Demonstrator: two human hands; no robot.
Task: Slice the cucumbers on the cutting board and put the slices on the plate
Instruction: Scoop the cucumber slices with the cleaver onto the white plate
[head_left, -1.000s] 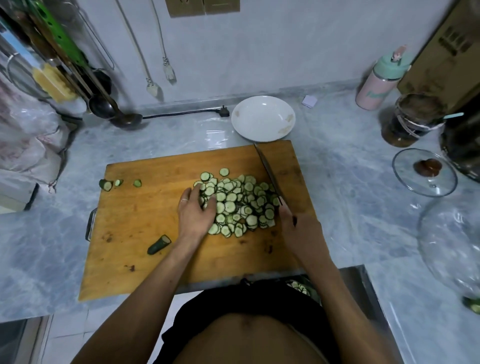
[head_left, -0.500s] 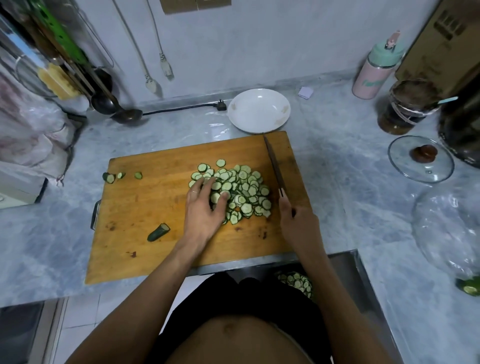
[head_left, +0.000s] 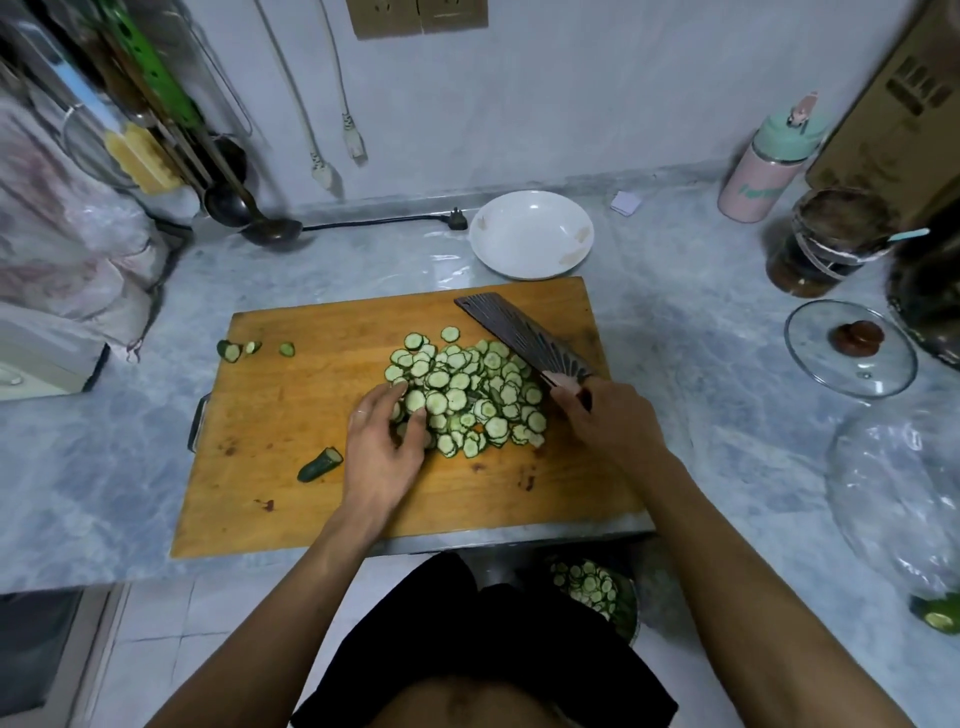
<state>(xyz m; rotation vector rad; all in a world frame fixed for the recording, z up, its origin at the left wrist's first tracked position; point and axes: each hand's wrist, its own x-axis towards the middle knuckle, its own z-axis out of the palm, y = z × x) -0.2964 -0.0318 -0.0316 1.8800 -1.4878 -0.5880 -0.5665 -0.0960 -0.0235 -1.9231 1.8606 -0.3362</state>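
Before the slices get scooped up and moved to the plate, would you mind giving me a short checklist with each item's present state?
1. Slices gathered in one pile on the cutting board: ok.
2. Knife gripped by right hand, blade laid against the pile's far right side: ok.
3. Left hand on the pile's near left side: ok.
4. Plate empty, just beyond the board: ok.
5. Blade edge under the slices: cannot tell.
6. Cucumber end apart from the pile: ok.

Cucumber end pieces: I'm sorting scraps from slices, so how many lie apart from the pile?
4: three small ends near the cutting board far-left corner, one stub beside the left hand. Others may hide under the slices.
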